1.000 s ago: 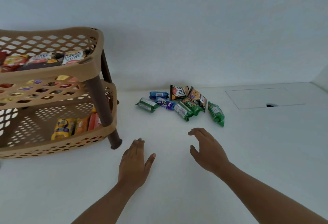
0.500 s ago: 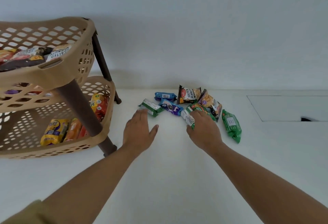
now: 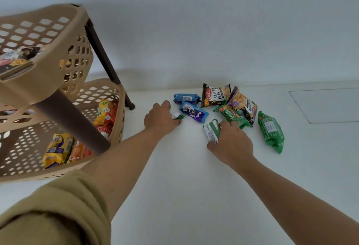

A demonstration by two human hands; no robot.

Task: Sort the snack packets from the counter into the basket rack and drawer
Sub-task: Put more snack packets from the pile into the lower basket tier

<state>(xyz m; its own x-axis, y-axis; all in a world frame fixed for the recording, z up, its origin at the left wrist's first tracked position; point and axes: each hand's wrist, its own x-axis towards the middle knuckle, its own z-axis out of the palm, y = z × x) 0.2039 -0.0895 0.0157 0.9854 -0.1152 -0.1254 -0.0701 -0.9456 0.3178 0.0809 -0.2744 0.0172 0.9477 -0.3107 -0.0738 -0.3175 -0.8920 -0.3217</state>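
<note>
Several snack packets lie in a cluster on the white counter by the wall. My left hand is closed over a green-and-white biscuit packet, of which only one end shows. My right hand grips another green-and-white packet at the front of the cluster. Behind lie a blue packet, a purple-blue packet, a salted peanut bag, a second peanut bag, a green Moms Magic packet and a plain green packet.
A beige two-tier basket rack with brown legs stands at the left. Its upper basket holds dark packets and its lower basket holds yellow, orange and red ones. A recessed panel is set into the counter at the right.
Both hands reached forward from the open counter into the cluster. The left closed over the leftmost green-and-white packet, the right over the front one. The camera moved closer.
</note>
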